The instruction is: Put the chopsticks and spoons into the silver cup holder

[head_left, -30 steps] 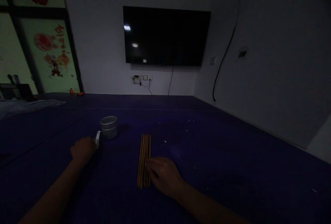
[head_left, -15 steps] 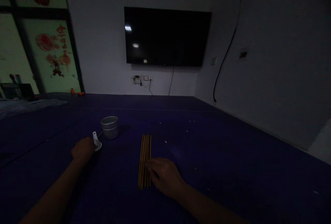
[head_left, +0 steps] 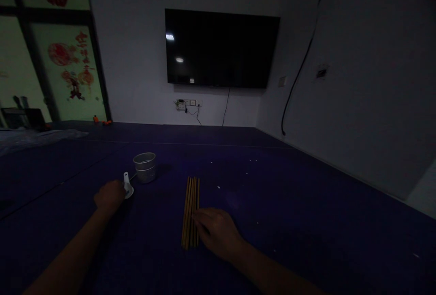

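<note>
My left hand [head_left: 109, 197] is closed at the side of a white soup spoon [head_left: 128, 190], its fingers against the bowl. The spoon's short handle points away from me. A thin, light handle shows just behind the spoon, mostly hidden. Beside it stands a grey metal cup [head_left: 145, 168], upright, with two ridges around it. In front of me a bundle of wooden chopsticks [head_left: 188, 208] lies side by side, pointing away. My right hand [head_left: 218, 231] rests at their right side, thumb and fingers pinched on the chopsticks near the middle.
The dark blue surface [head_left: 272, 195] carries small white scraps [head_left: 218, 187]. Clear plastic sheeting [head_left: 41, 138] and a dark box [head_left: 25, 117] lie at the far left, with small orange items [head_left: 102, 121] near the door. A television [head_left: 221, 49] hangs on the wall; a black cable [head_left: 299, 72] dangles at right.
The camera view shifts very slightly. The white spoon tilts a touch beside my left hand; both hands stay in almost the same places, and the cup and chopsticks have not moved.
</note>
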The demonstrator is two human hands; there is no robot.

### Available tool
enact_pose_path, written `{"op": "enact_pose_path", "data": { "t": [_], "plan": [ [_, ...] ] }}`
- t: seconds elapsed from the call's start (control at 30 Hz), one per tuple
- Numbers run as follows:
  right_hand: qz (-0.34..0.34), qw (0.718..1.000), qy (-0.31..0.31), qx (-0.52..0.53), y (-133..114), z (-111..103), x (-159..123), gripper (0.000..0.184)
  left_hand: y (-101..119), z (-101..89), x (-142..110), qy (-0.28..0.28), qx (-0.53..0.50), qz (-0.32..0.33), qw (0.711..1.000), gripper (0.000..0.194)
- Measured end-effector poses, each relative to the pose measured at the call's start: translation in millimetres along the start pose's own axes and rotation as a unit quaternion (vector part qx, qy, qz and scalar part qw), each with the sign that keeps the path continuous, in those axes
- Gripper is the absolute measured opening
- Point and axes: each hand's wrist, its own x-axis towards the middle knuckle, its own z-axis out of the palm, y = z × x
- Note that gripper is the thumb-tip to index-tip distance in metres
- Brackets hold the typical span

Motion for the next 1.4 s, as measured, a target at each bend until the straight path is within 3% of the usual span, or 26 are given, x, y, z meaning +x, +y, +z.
{"op": "enact_pose_path", "data": {
  "t": [0.13, 0.37, 0.53, 0.63, 0.77, 0.83, 0.9, 1.0, 1.13, 1.23, 1.4],
  "plan": [
    [0.0, 1.0, -0.007, 0.0, -0.3, -0.5, -0.4, 0.025, 2.2, -0.8, -1.9, -0.014, 0.012, -0.018, 1.0, 0.03],
    [0.006, 1.0, -0.008, -0.013, 1.9, 1.2, -0.4, 0.025, 6.8, -6.9, -5.3, 0.032, -0.006, -0.042, 0.999, 0.04],
    [0.003, 1.0, 0.008, 0.012, 1.4, 1.1, 0.1, 0.026, 14.1, -19.1, -14.0, 0.134, -0.076, -0.058, 0.986, 0.035],
    [0.001, 1.0, 0.01, 0.016, 0.7, 1.0, -0.3, 0.027, 19.3, -27.8, -19.9, 0.219, -0.09, -0.024, 0.971, 0.038],
    [0.005, 1.0, 0.007, 0.014, -1.0, 0.2, -0.3, 0.028, 27.8, -26.6, -25.6, 0.406, -0.104, 0.086, 0.904, 0.037],
    [0.011, 1.0, 0.014, 0.011, -2.0, -0.5, -0.2, 0.028, 35.2, -17.5, -32.2, 0.486, -0.109, 0.194, 0.845, 0.03],
    [0.024, 0.999, 0.033, 0.011, -2.7, -1.5, 0.1, 0.028, 46.3, -4.4, -44.8, 0.531, -0.12, 0.338, 0.767, 0.019],
    [0.069, 0.994, 0.077, 0.028, -2.8, -4.2, 0.8, 0.029, 68.9, 16.5, -73.5, 0.493, -0.137, 0.557, 0.654, 0.017],
    [0.143, 0.978, 0.136, 0.062, -2.0, -8.6, 2.0, 0.032, 97.0, 33.9, -110.2, 0.416, -0.142, 0.697, 0.567, 0.022],
    [0.184, 0.967, 0.162, 0.073, -0.6, -9.3, 2.5, 0.035, 108.5, 37.4, -124.4, 0.377, -0.135, 0.729, 0.556, 0.018],
    [0.211, 0.968, 0.124, 0.045, 2.7, -5.1, 2.5, 0.034, 114.6, 42.3, -126.4, 0.328, -0.116, 0.731, 0.587, 0.019]
  ]
}}
